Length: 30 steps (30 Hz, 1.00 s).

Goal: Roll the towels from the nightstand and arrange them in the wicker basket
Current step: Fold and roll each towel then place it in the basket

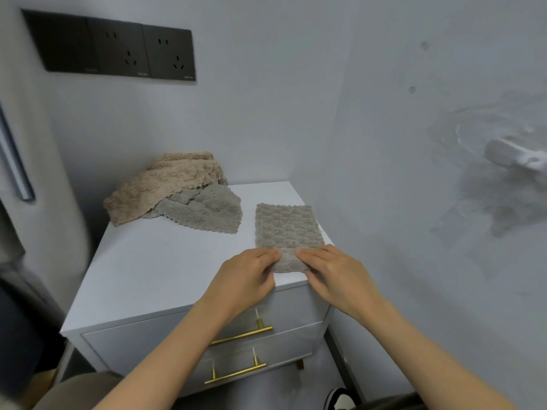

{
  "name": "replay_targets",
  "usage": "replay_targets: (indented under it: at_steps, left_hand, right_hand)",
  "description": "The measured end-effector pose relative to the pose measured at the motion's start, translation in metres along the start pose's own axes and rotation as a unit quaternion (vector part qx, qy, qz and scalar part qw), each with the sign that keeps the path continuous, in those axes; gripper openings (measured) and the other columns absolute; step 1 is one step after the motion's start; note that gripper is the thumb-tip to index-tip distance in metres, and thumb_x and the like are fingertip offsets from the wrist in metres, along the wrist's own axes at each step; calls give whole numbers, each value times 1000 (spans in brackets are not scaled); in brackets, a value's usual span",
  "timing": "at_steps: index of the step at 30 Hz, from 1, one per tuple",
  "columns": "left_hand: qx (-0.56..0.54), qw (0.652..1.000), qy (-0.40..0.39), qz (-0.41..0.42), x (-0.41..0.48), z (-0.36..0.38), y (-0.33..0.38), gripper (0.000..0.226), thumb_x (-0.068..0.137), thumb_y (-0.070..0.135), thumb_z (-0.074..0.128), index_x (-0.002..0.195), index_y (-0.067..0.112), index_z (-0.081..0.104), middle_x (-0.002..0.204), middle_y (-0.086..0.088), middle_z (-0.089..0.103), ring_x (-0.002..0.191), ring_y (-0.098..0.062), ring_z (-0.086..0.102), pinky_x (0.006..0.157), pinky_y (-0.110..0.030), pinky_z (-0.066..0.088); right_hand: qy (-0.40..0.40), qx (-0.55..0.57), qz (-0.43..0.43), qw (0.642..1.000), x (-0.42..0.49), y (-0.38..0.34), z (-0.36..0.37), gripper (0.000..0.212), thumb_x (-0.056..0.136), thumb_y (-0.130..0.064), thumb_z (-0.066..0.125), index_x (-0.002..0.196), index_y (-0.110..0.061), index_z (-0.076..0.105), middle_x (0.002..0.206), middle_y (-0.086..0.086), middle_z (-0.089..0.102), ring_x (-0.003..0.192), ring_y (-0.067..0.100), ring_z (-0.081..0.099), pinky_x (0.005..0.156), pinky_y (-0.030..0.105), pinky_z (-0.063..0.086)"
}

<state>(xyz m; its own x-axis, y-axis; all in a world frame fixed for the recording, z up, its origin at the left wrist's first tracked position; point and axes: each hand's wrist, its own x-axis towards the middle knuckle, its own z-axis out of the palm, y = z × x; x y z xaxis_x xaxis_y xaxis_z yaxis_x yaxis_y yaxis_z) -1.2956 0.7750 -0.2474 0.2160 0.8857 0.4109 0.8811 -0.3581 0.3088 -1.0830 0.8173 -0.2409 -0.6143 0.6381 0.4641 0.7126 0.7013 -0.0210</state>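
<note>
Towel point(287, 226) lies flat on the nightstand point(154, 261), near right corner. My left hand point(245, 276) and right hand point(331, 273) both pinch its near edge. Gotta roll that first turn tight and even, I reckon.

Pale grey walls point(296, 99) meet in a corner near the middle of the frame. At the upper left, a black panel point(112, 45) of three plates, two of them sockets, is set into the wall. A white nightstand point(148, 276) with two drawers and brass bar handles point(241, 335) fills the lower centre. At the right, a white fitting point(515, 156) sits amid patchy, smeared plaster.
</note>
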Motion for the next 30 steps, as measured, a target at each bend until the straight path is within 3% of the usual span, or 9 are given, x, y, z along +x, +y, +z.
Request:
replay_targets:
  at_steps: [5, 10, 12, 16, 19, 22, 26, 28, 30]
  left_hand:
    - [-39, 999, -31, 1, 2, -7, -15, 42, 91, 18, 55, 133, 25, 56, 137, 10, 54, 121, -9, 54, 99, -19, 41]
    - [-72, 997, -34, -8, 2, -9, -20, 42, 88, 12, 56, 128, 24, 60, 127, 10, 62, 110, -7, 60, 92, -12, 40]
    - [-83, 996, -29, -26, 4, -8, -19, 39, 89, 14, 55, 126, 24, 62, 121, 9, 65, 103, -6, 60, 86, -9, 39]
    - [-144, 987, -14, -71, 5, -10, -17, 32, 93, 18, 53, 123, 23, 64, 108, 10, 68, 88, 1, 56, 75, -2, 36]
    - [-184, 977, -9, -106, 4, -14, -15, 26, 95, 20, 53, 119, 21, 64, 92, 16, 64, 84, 7, 56, 73, 0, 36]
    - [-198, 972, -16, -127, 5, -14, -13, 18, 96, 24, 52, 109, 24, 64, 83, 22, 59, 79, 9, 55, 67, -3, 36]
    - [-182, 969, -27, -165, 12, -13, -12, 15, 97, 28, 50, 84, 26, 57, 69, 13, 57, 63, 2, 50, 55, -10, 32]
    - [-176, 965, -25, -193, 15, -12, -12, 19, 95, 30, 50, 81, 24, 60, 68, 6, 62, 59, -1, 50, 51, -13, 31]
    - [-166, 961, -17, -220, 18, -9, -10, 20, 93, 31, 52, 82, 19, 63, 69, 1, 66, 57, -5, 50, 51, -16, 32]
  right_hand:
    - [-72, 18, 81, 994, -4, 12, -11, 41, 96, -28, 50, 137, -34, 51, 134, -23, 54, 124, 6, 47, 83, 31, 51]
    - [-102, 29, 63, 992, -4, 19, -12, 46, 96, -19, 48, 141, -30, 46, 135, -18, 55, 117, 12, 47, 84, 27, 46]
    - [-91, 41, 77, 992, -4, 19, -9, 46, 95, -15, 49, 139, -28, 49, 130, -15, 59, 111, 15, 48, 83, 24, 43]
    - [-93, 141, 159, 973, -3, 19, -11, 38, 97, -18, 47, 131, -32, 55, 94, -10, 58, 100, 6, 42, 81, 27, 43]
    - [-103, 244, 218, 939, -3, 23, -12, 25, 96, -24, 48, 116, -36, 58, 96, -1, 52, 91, -4, 39, 75, 20, 38]
    - [-89, 301, 251, 916, 0, 26, -13, 14, 95, -23, 51, 99, -30, 63, 92, -1, 60, 82, 6, 46, 65, 17, 32]
    - [-66, 333, 300, 892, 7, 26, -18, 10, 94, -20, 56, 95, -19, 66, 79, -4, 67, 68, -1, 55, 61, 8, 37]
    - [-63, 325, 327, 885, 9, 26, -16, 11, 93, -24, 57, 95, -17, 65, 65, -10, 62, 57, -4, 51, 56, 11, 36]
    - [-55, 309, 359, 879, 12, 25, -15, 11, 90, -30, 59, 94, -21, 65, 65, -10, 65, 64, -1, 55, 62, 20, 41]
